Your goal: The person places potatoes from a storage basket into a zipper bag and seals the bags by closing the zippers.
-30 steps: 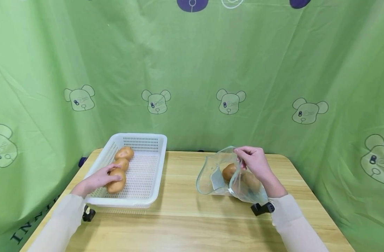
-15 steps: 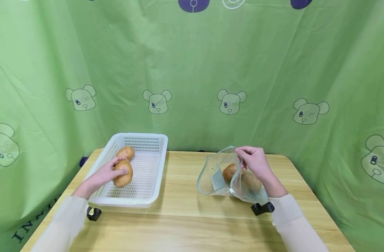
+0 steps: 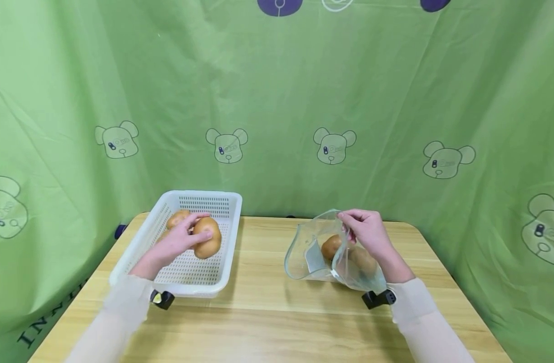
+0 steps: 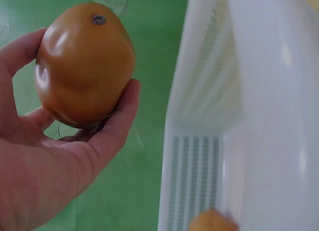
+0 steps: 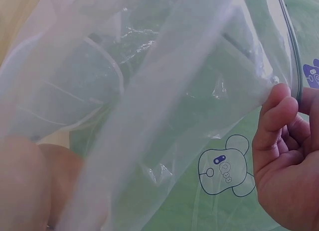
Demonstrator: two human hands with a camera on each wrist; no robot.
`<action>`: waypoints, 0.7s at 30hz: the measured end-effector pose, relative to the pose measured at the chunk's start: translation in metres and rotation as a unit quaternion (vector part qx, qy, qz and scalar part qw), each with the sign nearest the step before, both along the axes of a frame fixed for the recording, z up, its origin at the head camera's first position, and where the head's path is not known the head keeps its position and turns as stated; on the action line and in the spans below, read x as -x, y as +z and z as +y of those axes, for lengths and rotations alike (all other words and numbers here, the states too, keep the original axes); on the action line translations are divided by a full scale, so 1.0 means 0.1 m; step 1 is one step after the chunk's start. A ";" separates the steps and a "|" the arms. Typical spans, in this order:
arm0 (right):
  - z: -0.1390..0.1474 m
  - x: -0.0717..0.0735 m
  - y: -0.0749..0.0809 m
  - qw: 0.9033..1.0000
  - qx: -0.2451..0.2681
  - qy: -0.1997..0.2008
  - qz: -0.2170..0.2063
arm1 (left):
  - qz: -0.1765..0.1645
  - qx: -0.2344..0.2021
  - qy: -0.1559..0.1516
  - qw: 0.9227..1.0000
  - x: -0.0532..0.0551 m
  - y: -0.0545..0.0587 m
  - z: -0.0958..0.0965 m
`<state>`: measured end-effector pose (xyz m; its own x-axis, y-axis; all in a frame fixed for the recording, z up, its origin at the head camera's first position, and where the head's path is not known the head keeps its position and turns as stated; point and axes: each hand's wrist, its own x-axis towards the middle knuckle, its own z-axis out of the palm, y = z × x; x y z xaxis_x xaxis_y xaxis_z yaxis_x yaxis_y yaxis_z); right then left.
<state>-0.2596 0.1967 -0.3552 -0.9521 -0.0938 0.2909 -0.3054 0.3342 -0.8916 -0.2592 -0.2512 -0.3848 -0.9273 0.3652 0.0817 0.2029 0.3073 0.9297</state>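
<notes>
My left hand [image 3: 176, 241] grips a smooth brown potato [image 3: 209, 243] between thumb and fingers, above the right part of a white plastic basket [image 3: 235, 227]. In the left wrist view the held potato [image 4: 84, 66] shows dimples and a dark scar at its top. Another potato [image 3: 177, 218] lies at the basket's far left, and a further one is mostly hidden by the hand. On the right, my right hand [image 3: 369, 234] pinches the rim of a clear zip bag [image 3: 297, 259], whose mouth gapes toward the left. Inside the bag are a potato [image 3: 330, 247] and another potato [image 3: 362, 262].
The wooden table [image 3: 259, 297] spans the space between basket and bag. A green curtain [image 3: 277, 166] with bear-face prints hangs behind and at both sides. Each wrist carries a black camera mount [image 3: 378, 299].
My left hand has lifted the potato from the basket's near left and carried it rightward, still gripping it. The right hand and the bag have stayed in place.
</notes>
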 end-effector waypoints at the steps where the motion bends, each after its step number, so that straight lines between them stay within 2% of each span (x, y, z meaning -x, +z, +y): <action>1: 0.00 0.00 0.00 1.000 0.000 0.000 0.000 | -0.001 -0.002 -0.007 1.000 -0.01 0.01 0.06; 8: 0.00 -0.01 0.02 1.000 0.002 -0.002 -0.001 | 0.010 -0.029 -0.044 0.999 -0.04 0.00 0.48; 16: -0.02 -0.03 0.05 1.000 -0.003 0.001 -0.006 | -0.011 -0.049 -0.040 0.998 -0.08 -0.08 0.92; 21: -0.01 -0.05 0.05 1.000 0.001 -0.006 -0.009 | -0.023 -0.066 -0.047 0.996 -0.10 -0.06 1.13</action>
